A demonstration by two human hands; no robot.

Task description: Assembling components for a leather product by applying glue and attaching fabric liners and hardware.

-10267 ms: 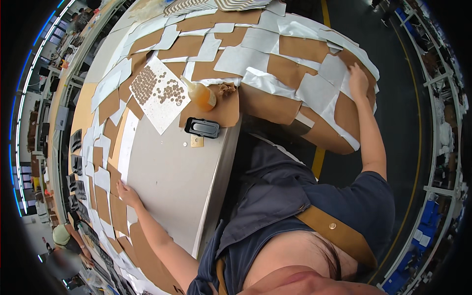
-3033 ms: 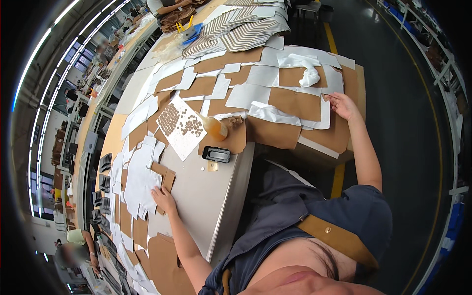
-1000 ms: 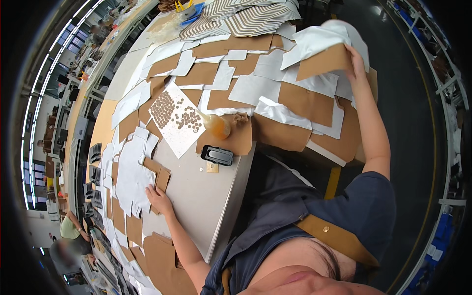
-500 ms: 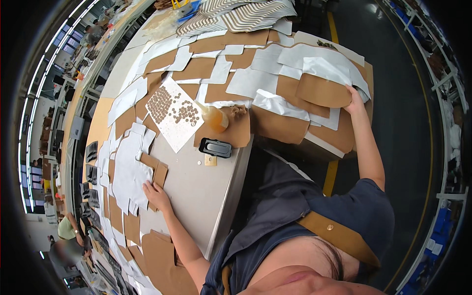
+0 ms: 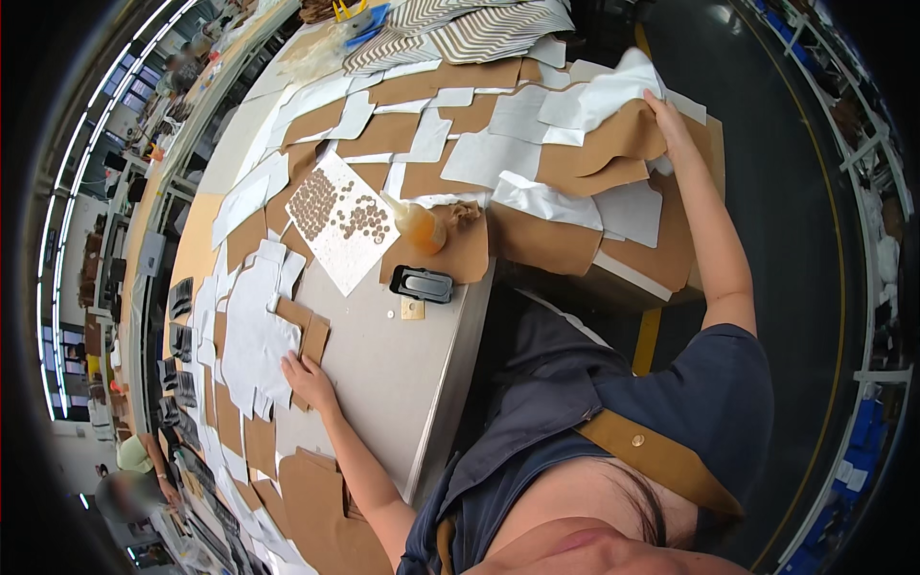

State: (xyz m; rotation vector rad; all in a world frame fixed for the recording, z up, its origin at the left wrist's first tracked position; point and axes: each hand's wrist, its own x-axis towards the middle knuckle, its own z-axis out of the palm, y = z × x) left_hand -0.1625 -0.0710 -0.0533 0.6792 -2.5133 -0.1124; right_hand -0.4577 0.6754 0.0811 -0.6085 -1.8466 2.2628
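Observation:
My right hand (image 5: 668, 126) grips the edge of a brown sheet piece (image 5: 613, 139) with white paper-like material (image 5: 623, 86) on it, raised and bent above the far right stack. More overlapping brown and white cut pieces lie beneath it. On the left, my left hand (image 5: 310, 381) rests with extended fingers on the edge of a pile of white pieces (image 5: 254, 335) and a brown piece (image 5: 312, 331). Between the hands are a white board (image 5: 335, 206) bearing many small round brown discs, a squeeze bottle (image 5: 422, 230) of amber liquid and a small black tray (image 5: 422, 285).
Striped sheets (image 5: 460, 34) are heaped at the table's far end. Several black objects (image 5: 179, 340) line the left edge. Another person (image 5: 139, 479) works at the lower left. A shelf rack (image 5: 867, 383) stands right, beyond the dark floor (image 5: 757, 192).
My right hand has moved farther away and slightly left, lifting and folding back the brown and white piece. My left hand has barely moved.

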